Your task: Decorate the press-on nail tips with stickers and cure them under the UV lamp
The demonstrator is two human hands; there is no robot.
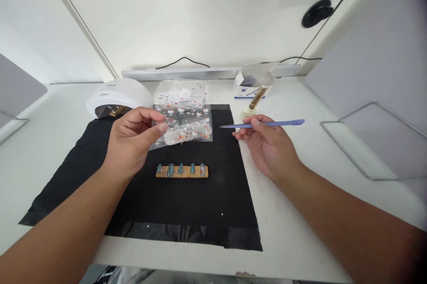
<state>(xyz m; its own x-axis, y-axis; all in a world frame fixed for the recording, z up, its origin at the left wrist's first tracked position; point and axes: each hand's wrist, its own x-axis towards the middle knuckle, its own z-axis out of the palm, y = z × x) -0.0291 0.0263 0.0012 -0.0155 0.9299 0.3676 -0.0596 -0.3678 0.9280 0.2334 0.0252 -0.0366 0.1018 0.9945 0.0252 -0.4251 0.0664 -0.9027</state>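
Both my forearms (70,224) come up from the lower corners, bare, over the white table (283,235) and the black mat (187,208) spread across its middle. Between them on the mat lies a narrow tan strip (186,172), bearing five teal pieces (170,170) in a row, with neither hand touching it. My left hand (128,142) is raised behind and to the left of the strip, thumb and forefinger bent so their tips nearly meet; whether something tiny sits between them, I cannot tell. My right hand (268,146) is over the mat's right edge, its fingers closed on a slim purple tool (276,123), whose thin metal tip points left towards my other hand, well apart from it. Just beyond my left fingertips lies a clear bag (170,115) printed with small cartoon figures, in front of a pale tray (160,88). A rounded white lamp (123,93) stands to the left; behind my right hand are a gold-capped bottle (258,98) and an open box (240,91) of alcohol pads.
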